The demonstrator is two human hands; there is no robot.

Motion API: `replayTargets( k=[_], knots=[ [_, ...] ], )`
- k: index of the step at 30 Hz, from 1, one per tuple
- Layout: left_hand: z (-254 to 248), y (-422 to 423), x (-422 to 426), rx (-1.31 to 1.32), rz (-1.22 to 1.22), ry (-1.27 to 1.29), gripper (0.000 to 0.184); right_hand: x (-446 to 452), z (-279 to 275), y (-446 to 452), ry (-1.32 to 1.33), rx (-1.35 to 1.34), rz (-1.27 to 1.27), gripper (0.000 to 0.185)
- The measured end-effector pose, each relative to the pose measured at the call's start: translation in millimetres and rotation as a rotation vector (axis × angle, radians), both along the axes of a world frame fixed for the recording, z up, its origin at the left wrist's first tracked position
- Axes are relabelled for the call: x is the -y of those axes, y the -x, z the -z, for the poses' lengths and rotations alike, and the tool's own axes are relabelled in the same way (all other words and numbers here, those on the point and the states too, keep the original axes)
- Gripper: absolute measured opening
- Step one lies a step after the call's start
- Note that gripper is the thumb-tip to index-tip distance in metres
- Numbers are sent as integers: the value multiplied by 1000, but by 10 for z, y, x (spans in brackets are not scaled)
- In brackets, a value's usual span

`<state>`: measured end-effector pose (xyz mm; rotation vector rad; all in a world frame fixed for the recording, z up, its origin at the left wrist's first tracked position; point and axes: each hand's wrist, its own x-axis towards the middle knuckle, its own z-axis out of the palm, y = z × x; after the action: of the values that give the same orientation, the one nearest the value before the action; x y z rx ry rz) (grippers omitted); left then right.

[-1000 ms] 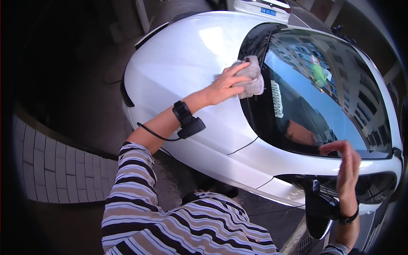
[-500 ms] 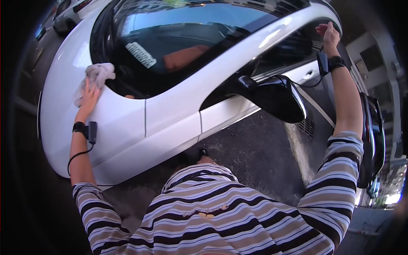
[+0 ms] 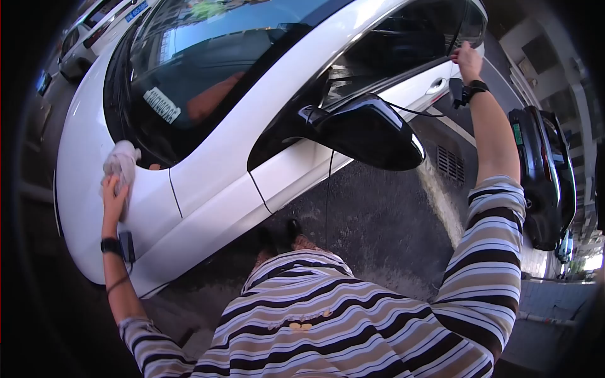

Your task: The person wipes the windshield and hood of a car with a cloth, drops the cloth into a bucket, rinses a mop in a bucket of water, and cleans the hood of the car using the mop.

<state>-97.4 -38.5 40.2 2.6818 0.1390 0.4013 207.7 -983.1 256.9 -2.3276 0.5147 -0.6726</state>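
Head view: the left hand [image 3: 113,198], fingers bent against a pale cloth [image 3: 122,162], presses it on the white car's hood [image 3: 82,164], beside the windshield's near left corner. The right hand [image 3: 467,61], fingers loosely curled, is raised at the far right, near the door handle [image 3: 436,86].

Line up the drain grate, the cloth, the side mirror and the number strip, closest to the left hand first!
From the left hand:
1. Cloth, touching it.
2. Number strip, behind the windshield.
3. Side mirror, off to the right.
4. Drain grate, farther right, on the ground.
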Motion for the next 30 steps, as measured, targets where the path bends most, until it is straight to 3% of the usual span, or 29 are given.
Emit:
replayTargets(
  k=[5, 7, 11, 12, 15, 17, 19, 21, 23, 25, 27, 30],
  knots=[
    [-464, 401, 933, -116, 71, 103, 31, 567, 123, -126, 235, -72, 16, 55],
    [-623, 461, 1219, -158, 68, 157, 29, 709, -132, -171, 103, 45, -30, 55],
    [-782, 499, 1668, -178, 128, 316, 25, 858, -558, -67, 290, 0, 37, 55],
    [-782, 503, 1758, -175, 153, 342, 23, 844, -471, 44, 504, 302, 9, 29],
    [-761, 596, 2243, -232, 108, 503, 23, 1055, -190, 410, 566, -63, 4, 53],
    [-739, 664, 2700, -229, 88, 716, 28, 947, 261, 815, 481, 20, -128, 56],
    [-546, 707, 2980, -250, 128, 831, 36, 614, 689, 1304, 16, 50, -112, 54],
    [-573, 616, 3417, -358, 413, 874, 38, 231, 989, 1859, -217, 93, -71, 51],
    [-594, 458, 3816, -347, 673, 755, 38, -35, 1284, 2389, -399, 174, -86, 53],
    [-734, 285, 4264, -422, 932, 841, 36, -204, 1507, 2852, -480, 158, -84, 55],
    [-674, 226, 4695, -457, 1009, 954, 28, -430, 1641, 3322, -577, 141, -95, 54],
    [-761, 235, 5207, -674, 872, 1214, 22, -563, 1820, 3940, -709, 117, -67, 53]
  ],
)
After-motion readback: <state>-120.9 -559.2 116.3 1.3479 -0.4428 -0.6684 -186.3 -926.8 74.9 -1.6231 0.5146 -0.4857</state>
